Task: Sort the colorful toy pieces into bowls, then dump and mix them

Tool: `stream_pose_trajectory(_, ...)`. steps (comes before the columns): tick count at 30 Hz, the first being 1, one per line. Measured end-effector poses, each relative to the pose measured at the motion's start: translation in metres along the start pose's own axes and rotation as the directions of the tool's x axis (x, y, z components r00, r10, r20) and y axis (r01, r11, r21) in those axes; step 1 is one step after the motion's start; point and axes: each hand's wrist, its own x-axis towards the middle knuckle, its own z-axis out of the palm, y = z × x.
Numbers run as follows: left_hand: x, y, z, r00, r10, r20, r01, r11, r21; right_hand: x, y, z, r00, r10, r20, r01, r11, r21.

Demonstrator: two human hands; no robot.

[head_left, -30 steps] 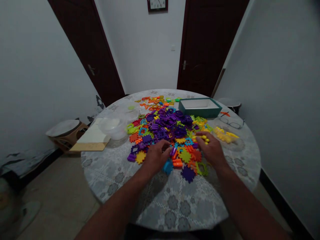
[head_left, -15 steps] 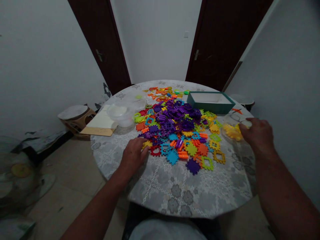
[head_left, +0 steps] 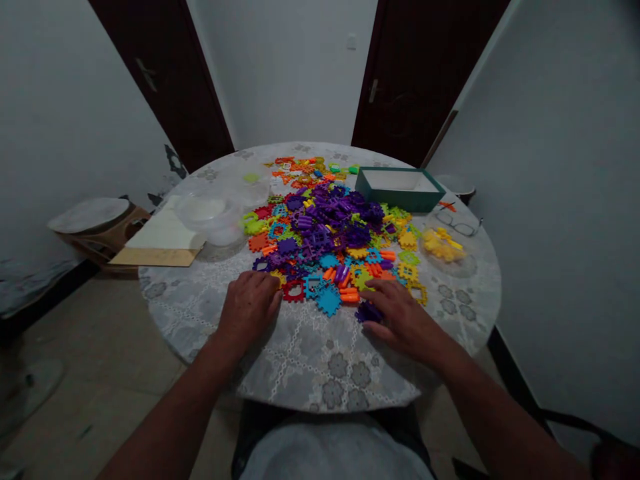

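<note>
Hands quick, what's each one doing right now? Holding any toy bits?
Left hand: loosely curled, fingertips at the pile of colourful plastic building pieces; any grip cannot be told.
Right hand: open, flat on a purple toothed plastic piece, holding nothing.

Under my left hand [head_left: 249,308] and my right hand [head_left: 400,319], both laid flat with fingers spread, the table [head_left: 320,373] wears a smooth, faintly shiny patterned cover that looks like plastic lace cloth. The building pieces [head_left: 330,243] at my fingertips are hard, glossy moulded plastic. The tubs [head_left: 210,217] are clear plastic, the green box [head_left: 399,189] looks like matt card, and the board [head_left: 160,245] like bare cardboard.
</note>
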Motion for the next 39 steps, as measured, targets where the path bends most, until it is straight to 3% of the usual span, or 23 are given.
stream_pose_trajectory(4,0.0,0.004,-0.002,1.0,-0.006,0.002,0.006,1.0,0.004,-0.004,0.005,0.026,0.997,-0.032,-0.065,0.027,0.996,-0.08)
stream_pose_trajectory(9,0.005,0.01,-0.001,0.999,0.038,0.004,-0.038,0.999,-0.015,0.021,0.02,0.048,0.987,-0.02,-0.157,-0.002,0.991,-0.137)
stream_pose_trajectory(17,0.017,0.015,0.001,0.993,0.102,-0.067,-0.105,0.993,-0.053,0.072,0.029,0.052,0.981,-0.03,-0.194,0.001,0.989,-0.146)
stream_pose_trajectory(21,0.027,0.028,0.0,0.975,0.182,-0.128,-0.191,0.98,-0.064,0.093,0.033,0.056,0.974,-0.013,-0.228,-0.019,0.99,-0.138)
stream_pose_trajectory(25,0.033,0.049,0.01,0.967,0.251,-0.055,-0.252,0.968,-0.02,0.1,0.038,0.062,0.957,-0.004,-0.288,-0.033,0.992,-0.122)
stream_pose_trajectory(29,0.038,0.062,0.022,0.976,0.218,0.023,-0.218,0.976,0.005,0.096,0.044,0.055,0.928,0.005,-0.373,-0.033,0.997,-0.071)
stream_pose_trajectory(33,0.046,0.061,0.02,0.987,0.161,-0.006,-0.161,0.987,0.02,0.102,0.044,0.035,0.92,-0.027,-0.39,-0.001,0.998,-0.07)
stream_pose_trajectory(36,0.051,0.058,0.017,0.991,0.118,-0.057,-0.116,0.992,0.042,0.126,0.039,0.024,0.935,-0.106,-0.338,0.079,0.993,-0.091)
stream_pose_trajectory(39,0.052,0.056,0.018,0.992,0.103,-0.073,-0.101,0.994,0.036,0.162,0.036,0.027,0.966,-0.166,-0.199,0.139,0.98,-0.143)
